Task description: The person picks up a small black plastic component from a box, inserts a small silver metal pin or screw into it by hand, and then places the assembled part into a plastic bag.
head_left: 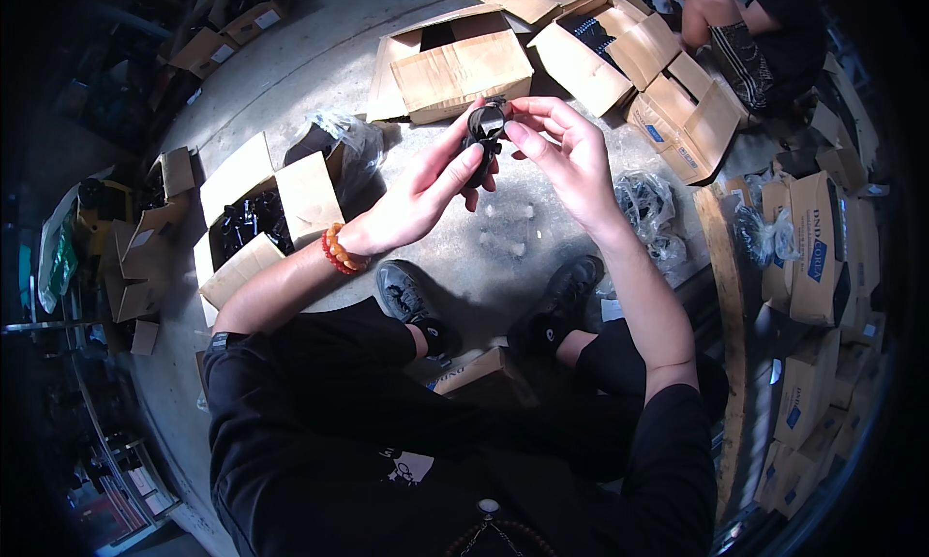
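small black part (485,131) between both hands | left hand (426,194) pinching it | right hand (566,150) fingertips gripping its top

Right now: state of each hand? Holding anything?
Left hand: closed on the small black part, gripping it from the left side.
Right hand: fingertips pinch the same black part from the right; not a full grip.

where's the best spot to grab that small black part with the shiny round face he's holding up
Probably by its black rim sides, from left and right, as the left hand and right hand do. The small black part stands upright, its shiny round face toward the camera, so the flanks are free.
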`<action>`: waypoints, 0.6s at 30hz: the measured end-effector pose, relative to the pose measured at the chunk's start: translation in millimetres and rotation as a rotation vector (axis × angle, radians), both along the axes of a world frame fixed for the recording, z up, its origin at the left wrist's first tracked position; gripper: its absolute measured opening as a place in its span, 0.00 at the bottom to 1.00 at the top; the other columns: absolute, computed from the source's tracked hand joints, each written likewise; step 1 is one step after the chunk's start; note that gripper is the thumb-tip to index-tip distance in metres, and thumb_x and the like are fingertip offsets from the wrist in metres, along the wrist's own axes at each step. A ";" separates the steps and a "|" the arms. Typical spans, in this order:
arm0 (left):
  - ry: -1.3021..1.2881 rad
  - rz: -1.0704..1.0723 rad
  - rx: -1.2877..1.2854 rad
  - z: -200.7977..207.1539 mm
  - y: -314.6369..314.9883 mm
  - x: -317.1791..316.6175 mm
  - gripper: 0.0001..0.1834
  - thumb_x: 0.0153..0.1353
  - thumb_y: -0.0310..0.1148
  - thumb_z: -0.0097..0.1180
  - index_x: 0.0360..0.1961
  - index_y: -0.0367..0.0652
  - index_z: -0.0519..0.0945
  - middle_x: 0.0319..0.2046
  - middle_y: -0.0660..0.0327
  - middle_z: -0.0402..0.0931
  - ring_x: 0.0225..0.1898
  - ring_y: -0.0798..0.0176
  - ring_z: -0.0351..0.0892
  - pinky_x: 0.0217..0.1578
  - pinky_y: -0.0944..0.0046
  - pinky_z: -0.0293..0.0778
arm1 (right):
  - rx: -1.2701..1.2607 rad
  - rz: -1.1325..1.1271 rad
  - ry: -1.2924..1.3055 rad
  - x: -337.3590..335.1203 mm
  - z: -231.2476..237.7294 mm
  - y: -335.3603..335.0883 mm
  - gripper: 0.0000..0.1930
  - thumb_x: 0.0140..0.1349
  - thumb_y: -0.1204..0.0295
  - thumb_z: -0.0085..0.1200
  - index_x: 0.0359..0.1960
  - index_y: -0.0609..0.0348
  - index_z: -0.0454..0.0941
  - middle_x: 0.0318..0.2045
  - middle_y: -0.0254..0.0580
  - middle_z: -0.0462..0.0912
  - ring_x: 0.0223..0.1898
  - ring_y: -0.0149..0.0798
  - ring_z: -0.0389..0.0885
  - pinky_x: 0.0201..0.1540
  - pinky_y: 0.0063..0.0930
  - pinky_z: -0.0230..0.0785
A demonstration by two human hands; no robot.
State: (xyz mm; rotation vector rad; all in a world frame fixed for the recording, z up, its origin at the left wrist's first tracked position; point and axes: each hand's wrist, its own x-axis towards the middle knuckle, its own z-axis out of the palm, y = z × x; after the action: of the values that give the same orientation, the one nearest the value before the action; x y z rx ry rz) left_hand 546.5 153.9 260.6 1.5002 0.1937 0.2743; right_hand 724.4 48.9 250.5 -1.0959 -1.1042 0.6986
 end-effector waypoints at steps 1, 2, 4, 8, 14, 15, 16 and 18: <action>-0.008 -0.005 -0.043 1.4 -0.3 0.2 0.33 0.75 0.41 0.38 0.74 0.46 0.42 0.44 0.59 0.72 0.45 0.69 0.75 0.38 0.69 0.75 | 0.001 -0.013 -0.019 0.7 -1.0 -0.3 0.16 0.63 0.68 0.60 0.46 0.68 0.76 0.38 0.41 0.82 0.39 0.28 0.81 0.39 0.20 0.75; -0.007 -0.006 -0.071 2.9 -0.5 1.1 0.33 0.75 0.41 0.38 0.74 0.46 0.42 0.44 0.59 0.72 0.44 0.68 0.75 0.38 0.69 0.76 | 0.012 -0.029 -0.022 0.1 -2.0 -0.3 0.16 0.63 0.68 0.60 0.46 0.67 0.75 0.38 0.41 0.82 0.39 0.28 0.81 0.38 0.20 0.75; -0.005 -0.008 -0.126 6.7 -0.6 3.3 0.32 0.75 0.41 0.38 0.74 0.46 0.43 0.45 0.58 0.72 0.44 0.67 0.77 0.36 0.69 0.77 | 0.036 -0.059 -0.026 -2.1 -3.4 -0.4 0.14 0.63 0.69 0.60 0.44 0.67 0.75 0.37 0.42 0.82 0.38 0.28 0.81 0.37 0.20 0.76; 0.027 -0.012 -0.020 10.7 -2.3 3.0 0.32 0.75 0.41 0.38 0.74 0.47 0.43 0.46 0.57 0.72 0.43 0.67 0.78 0.34 0.71 0.77 | 0.057 -0.056 0.034 -7.3 3.2 -2.1 0.13 0.63 0.71 0.59 0.44 0.67 0.74 0.36 0.43 0.82 0.35 0.28 0.82 0.35 0.20 0.76; 0.016 0.012 0.084 4.8 -3.7 -1.9 0.34 0.75 0.41 0.37 0.74 0.48 0.39 0.41 0.60 0.73 0.36 0.72 0.75 0.30 0.74 0.73 | 0.094 -0.085 0.060 -15.8 6.8 0.1 0.11 0.64 0.75 0.57 0.45 0.68 0.74 0.36 0.44 0.83 0.35 0.29 0.83 0.36 0.21 0.77; 0.024 0.011 0.088 4.3 -2.1 -4.8 0.34 0.75 0.41 0.37 0.74 0.48 0.38 0.40 0.60 0.73 0.35 0.73 0.74 0.30 0.74 0.73 | 0.085 -0.074 0.058 -16.4 6.1 0.4 0.11 0.64 0.75 0.57 0.45 0.68 0.75 0.36 0.44 0.83 0.35 0.30 0.83 0.37 0.21 0.78; 0.041 0.003 0.097 4.6 -2.9 -2.5 0.34 0.75 0.41 0.37 0.74 0.48 0.37 0.39 0.61 0.73 0.34 0.74 0.73 0.30 0.74 0.72 | 0.082 -0.071 0.065 -13.3 4.8 -2.2 0.11 0.64 0.76 0.57 0.44 0.68 0.75 0.35 0.44 0.83 0.36 0.30 0.83 0.37 0.21 0.78; 0.048 0.004 0.124 4.7 -5.9 3.1 0.34 0.75 0.41 0.36 0.74 0.48 0.37 0.37 0.61 0.72 0.34 0.75 0.73 0.30 0.74 0.71 | 0.099 -0.082 0.046 -9.0 4.3 -6.4 0.10 0.63 0.76 0.57 0.44 0.69 0.75 0.35 0.45 0.84 0.35 0.30 0.83 0.38 0.21 0.78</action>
State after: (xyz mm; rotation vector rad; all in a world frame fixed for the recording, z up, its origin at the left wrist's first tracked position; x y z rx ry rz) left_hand 549.6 148.1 265.3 1.6305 0.2215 0.2573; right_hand 715.5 42.5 254.8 -1.0299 -1.0384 0.5959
